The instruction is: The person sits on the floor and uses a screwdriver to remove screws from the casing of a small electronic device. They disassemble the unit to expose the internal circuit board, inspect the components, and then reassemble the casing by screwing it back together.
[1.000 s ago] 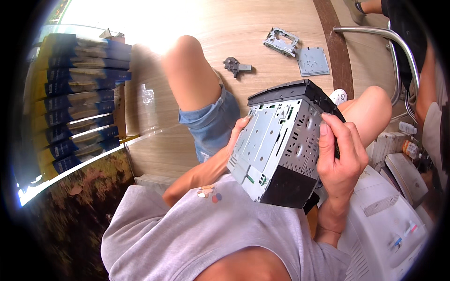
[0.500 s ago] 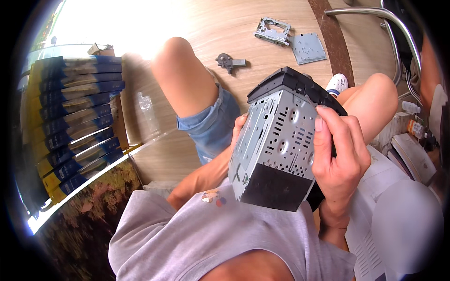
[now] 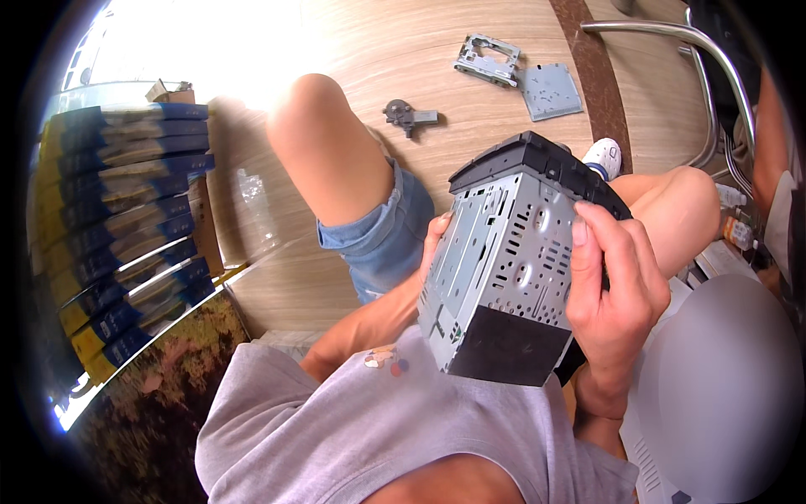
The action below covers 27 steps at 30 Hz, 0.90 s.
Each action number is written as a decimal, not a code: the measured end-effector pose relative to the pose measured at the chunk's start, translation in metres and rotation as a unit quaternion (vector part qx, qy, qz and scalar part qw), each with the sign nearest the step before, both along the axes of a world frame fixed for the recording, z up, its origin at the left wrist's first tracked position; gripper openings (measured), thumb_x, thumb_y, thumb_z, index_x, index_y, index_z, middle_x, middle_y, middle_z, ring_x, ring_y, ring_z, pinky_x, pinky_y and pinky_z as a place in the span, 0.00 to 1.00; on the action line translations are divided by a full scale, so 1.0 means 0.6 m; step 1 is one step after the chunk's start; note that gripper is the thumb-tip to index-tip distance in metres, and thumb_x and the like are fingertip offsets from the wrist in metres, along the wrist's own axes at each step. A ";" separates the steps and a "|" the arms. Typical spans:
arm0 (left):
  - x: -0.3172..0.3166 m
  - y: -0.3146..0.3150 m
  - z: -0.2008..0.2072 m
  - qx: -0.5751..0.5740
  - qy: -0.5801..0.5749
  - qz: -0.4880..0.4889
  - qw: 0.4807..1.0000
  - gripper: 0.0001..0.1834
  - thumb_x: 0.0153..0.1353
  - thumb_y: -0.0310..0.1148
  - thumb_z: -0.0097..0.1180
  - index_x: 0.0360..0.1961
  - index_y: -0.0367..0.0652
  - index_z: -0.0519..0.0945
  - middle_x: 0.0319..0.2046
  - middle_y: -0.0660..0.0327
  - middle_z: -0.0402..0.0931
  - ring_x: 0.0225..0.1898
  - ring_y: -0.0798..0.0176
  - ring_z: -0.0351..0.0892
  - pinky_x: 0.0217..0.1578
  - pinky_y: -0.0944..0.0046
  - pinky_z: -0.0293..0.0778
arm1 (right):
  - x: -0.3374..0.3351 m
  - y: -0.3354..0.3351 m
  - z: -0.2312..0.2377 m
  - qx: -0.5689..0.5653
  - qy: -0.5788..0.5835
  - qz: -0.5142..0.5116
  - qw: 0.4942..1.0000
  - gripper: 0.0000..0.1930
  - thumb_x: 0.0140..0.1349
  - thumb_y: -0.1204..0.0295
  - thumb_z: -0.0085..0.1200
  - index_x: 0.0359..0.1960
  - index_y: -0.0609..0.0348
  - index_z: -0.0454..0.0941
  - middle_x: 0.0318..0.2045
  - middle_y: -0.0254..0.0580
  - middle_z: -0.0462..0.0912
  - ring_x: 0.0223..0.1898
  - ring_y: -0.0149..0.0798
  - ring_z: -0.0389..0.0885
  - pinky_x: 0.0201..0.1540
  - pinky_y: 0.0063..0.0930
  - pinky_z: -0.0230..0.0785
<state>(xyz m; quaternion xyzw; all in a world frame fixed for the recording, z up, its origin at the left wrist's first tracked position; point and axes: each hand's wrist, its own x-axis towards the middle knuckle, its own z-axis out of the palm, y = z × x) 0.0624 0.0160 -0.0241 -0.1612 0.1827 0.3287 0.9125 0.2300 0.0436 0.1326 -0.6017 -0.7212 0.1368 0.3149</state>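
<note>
A car stereo unit (image 3: 522, 260) with a perforated silver metal case and a black front panel is held up in front of my chest, tilted, its black panel facing away from me. My right hand (image 3: 617, 290) grips its right side, thumb and index finger pinched together near the edge of the panel. On the far left side, my left hand (image 3: 432, 239) supports the unit; its thumb shows, while the other fingers are hidden behind the case. A plain black patch covers the case end nearest me.
On the floor ahead lie a metal bracket frame (image 3: 488, 60), a flat grey metal plate (image 3: 551, 91) and a small dark motor-like part (image 3: 410, 118). Stacked blue-and-yellow boxes (image 3: 126, 218) stand at left. A chrome chair leg (image 3: 714, 59) and a rounded grey object (image 3: 718, 386) are at right.
The car stereo and both hands have shifted slightly right and down in the picture. My grip looks the same. The rounded grey object at right appears larger and higher.
</note>
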 end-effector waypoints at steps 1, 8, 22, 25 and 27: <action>0.001 -0.001 -0.001 0.001 0.005 0.006 1.000 0.40 0.58 0.62 0.52 0.65 0.45 0.73 0.58 0.51 0.77 0.56 0.51 0.81 0.59 0.47 0.77 | 0.000 0.001 -0.001 0.000 -0.002 -0.001 1.000 0.07 0.65 0.82 0.58 0.43 0.64 0.83 0.27 0.44 0.80 0.28 0.40 0.80 0.31 0.29 0.72; -0.004 -0.018 -0.045 0.052 0.015 0.017 0.998 0.50 0.54 0.68 0.56 0.70 0.44 0.68 0.64 0.48 0.72 0.62 0.45 0.76 0.63 0.40 0.73 | 0.005 0.010 0.006 -0.016 0.010 -0.006 1.000 0.05 0.67 0.81 0.57 0.42 0.66 0.82 0.29 0.44 0.82 0.28 0.39 0.80 0.35 0.29 0.72; -0.021 -0.033 -0.078 0.064 0.019 0.037 0.997 0.49 0.54 0.59 0.52 0.71 0.38 0.65 0.63 0.44 0.74 0.57 0.43 0.80 0.58 0.45 0.78 | 0.002 0.020 0.000 0.003 -0.012 0.003 1.000 0.04 0.68 0.79 0.57 0.40 0.67 0.81 0.27 0.42 0.80 0.26 0.35 0.76 0.33 0.28 0.70; -0.019 -0.029 -0.073 0.069 0.027 0.032 0.997 0.49 0.54 0.60 0.52 0.71 0.38 0.65 0.62 0.44 0.74 0.57 0.43 0.80 0.58 0.45 0.78 | 0.012 0.020 -0.006 0.035 -0.020 0.024 0.999 0.05 0.65 0.82 0.58 0.42 0.66 0.80 0.26 0.46 0.78 0.29 0.45 0.78 0.34 0.36 0.71; -0.019 -0.028 -0.072 0.086 0.028 0.038 0.995 0.48 0.55 0.60 0.50 0.71 0.38 0.66 0.62 0.44 0.74 0.57 0.43 0.81 0.58 0.45 0.78 | 0.019 0.013 -0.008 -0.034 0.046 0.000 0.998 0.05 0.65 0.81 0.58 0.41 0.66 0.80 0.27 0.46 0.78 0.29 0.45 0.77 0.34 0.36 0.70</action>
